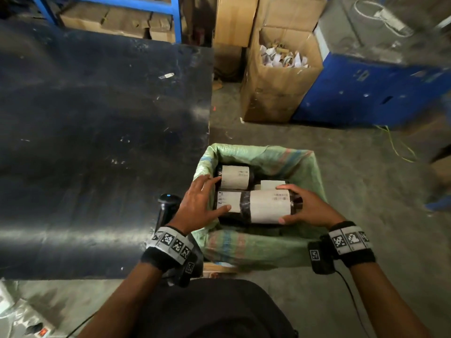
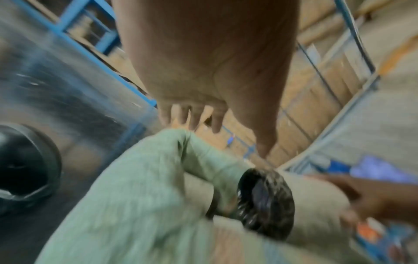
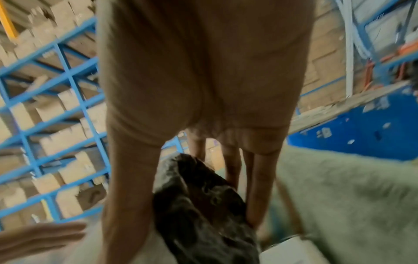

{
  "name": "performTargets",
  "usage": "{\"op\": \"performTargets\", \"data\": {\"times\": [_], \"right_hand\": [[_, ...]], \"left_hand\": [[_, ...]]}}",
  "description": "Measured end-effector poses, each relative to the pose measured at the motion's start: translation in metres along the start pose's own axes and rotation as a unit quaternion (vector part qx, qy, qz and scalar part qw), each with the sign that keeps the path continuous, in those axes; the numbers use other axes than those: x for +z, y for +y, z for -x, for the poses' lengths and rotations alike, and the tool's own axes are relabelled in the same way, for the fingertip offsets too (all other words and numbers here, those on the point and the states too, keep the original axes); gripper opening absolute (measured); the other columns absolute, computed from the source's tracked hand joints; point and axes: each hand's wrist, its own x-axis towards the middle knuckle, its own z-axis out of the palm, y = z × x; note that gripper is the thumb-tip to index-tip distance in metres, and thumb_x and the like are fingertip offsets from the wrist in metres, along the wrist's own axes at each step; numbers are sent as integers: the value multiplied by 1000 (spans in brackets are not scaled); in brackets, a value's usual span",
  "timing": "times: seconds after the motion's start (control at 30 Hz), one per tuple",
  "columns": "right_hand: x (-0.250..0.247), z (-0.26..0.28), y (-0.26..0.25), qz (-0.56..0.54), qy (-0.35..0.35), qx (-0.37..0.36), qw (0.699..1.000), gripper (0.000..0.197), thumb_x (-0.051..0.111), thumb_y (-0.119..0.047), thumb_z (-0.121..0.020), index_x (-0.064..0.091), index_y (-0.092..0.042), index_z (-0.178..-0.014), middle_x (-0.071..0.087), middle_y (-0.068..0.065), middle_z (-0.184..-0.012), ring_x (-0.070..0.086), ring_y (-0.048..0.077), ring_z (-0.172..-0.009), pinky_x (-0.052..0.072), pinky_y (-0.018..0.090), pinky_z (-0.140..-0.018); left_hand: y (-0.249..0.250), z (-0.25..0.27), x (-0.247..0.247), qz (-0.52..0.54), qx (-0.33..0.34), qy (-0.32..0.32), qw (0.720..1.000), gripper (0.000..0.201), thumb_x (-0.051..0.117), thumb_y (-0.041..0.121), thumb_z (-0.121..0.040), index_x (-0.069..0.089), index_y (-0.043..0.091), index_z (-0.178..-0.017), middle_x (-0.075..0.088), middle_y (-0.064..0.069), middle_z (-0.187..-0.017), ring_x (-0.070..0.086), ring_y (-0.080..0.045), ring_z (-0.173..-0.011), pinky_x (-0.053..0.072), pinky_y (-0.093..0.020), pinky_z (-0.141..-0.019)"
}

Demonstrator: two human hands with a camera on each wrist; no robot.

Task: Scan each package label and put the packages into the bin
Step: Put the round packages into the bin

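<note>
My two hands sit at either end of a long package [image 1: 258, 206], a black-wrapped roll with white labels, lying across the near part of the bin [image 1: 246, 245] in the lower middle of the frame. My left hand [image 1: 197, 206] has its fingers spread and fairly straight, thumb lying on the package's left label and fingertips reaching toward a second, shorter package [image 1: 234, 177] behind it. My right hand [image 1: 307, 208] cups the right end, thumb under the front edge and fingers [image 3: 260, 187] curved over the black wrapped cap, so it grips the roll. The bin is lined with a pale green woven sack, and a third white-labelled package [image 1: 272, 184] shows between the two rolls. Just left of the bin, on the dark table [image 1: 97, 142], a black handheld scanner [image 1: 167, 208] stands beside my left wrist. A cardboard box [image 1: 280, 76] of paper scraps stands in the upper right of the frame.
</note>
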Motion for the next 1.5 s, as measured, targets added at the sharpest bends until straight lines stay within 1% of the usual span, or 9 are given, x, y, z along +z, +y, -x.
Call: {"op": "performTargets", "data": {"times": [0.1, 0.23, 0.43, 0.67, 0.83, 0.97, 1.17, 1.3, 1.5], "right_hand": [[-23, -26, 28, 79, 10, 65, 995, 90, 94, -22, -52, 53, -28, -132, 64, -3, -121, 60, 17, -113, 49, 29, -95], [-32, -70, 43, 116, 37, 89, 989, 87, 92, -18, -54, 53, -21, -131, 64, 2, -121, 61, 21, -110, 50, 31, -93], [-23, -135, 65, 88, 81, 79, 990, 91, 93, -16, -49, 49, -18, -129, 59, 8, -120, 58, 28, -111, 50, 37, -92], [-1, -166, 95, 41, 83, 120, 988, 89, 83, 1, -58, 44, -20, -136, 56, 12, -127, 56, 31, -114, 49, 33, -87], [2, -167, 90, 49, 76, 143, 985, 96, 86, -5, -57, 40, -24, -139, 53, 12, -132, 54, 32, -117, 48, 38, -95], [-5, -147, 54, 98, 85, 170, 977, 92, 84, -28, -63, 36, -30, -141, 47, 11, -139, 51, 32, -124, 46, 42, -102], [26, -88, -60, 22, 221, 0, 975, 59, 68, -46, -81, 45, -37, -133, 55, 3, -128, 54, 21, -116, 49, 41, -95], [83, -69, -133, -118, 153, -38, 981, 55, 67, -50, -82, 49, -36, -132, 65, 1, -116, 65, 13, -98, 53, 30, -88], [183, -91, -197, -157, 5, 74, 985, 67, 58, -58, -87, 36, -32, -144, 64, 7, -121, 57, 14, -102, 38, 24, -87]], "left_hand": [[-2, -10, 36, -134, -35, 8, 990, 93, 53, 66, -84, 27, 18, -159, 14, -16, -169, 7, -32, -158, 24, -53, -124], [-3, -13, 56, -206, -33, 31, 977, 91, 37, 62, -86, 28, 6, -158, 9, -21, -168, 5, -34, -157, 23, -50, -125], [-11, -13, 63, -222, -29, 42, 974, 84, 60, 47, -92, 29, 6, -158, 3, -16, -170, -4, -29, -158, 15, -46, -128], [-14, -17, 69, -265, -26, 40, 963, 78, 64, 41, -88, 39, 6, -153, 4, -19, -169, -2, -32, -158, 18, -48, -127], [-14, -17, 66, -251, -23, 38, 967, 74, 65, 40, -88, 43, 9, -151, 3, -17, -170, -2, -32, -158, 12, -45, -128], [-17, -17, 59, -168, 1, 38, 985, 70, 58, 42, -89, 44, 11, -150, 9, -13, -170, 2, -29, -158, 22, -51, -126], [-40, -7, -2, -41, 35, 133, 990, 57, 49, 43, -96, 48, 17, -147, 36, -8, -162, 23, -25, -155, 30, -45, -122], [-101, 6, -53, -83, -20, 172, 981, 56, 44, 44, -97, 51, 15, -145, 39, -10, -161, 26, -27, -154, 30, -45, -121], [-212, 42, -90, -142, -132, 120, 974, 70, 32, 50, -92, 47, 11, -149, 34, -16, -162, 25, -34, -153, 33, -54, -119]]}}
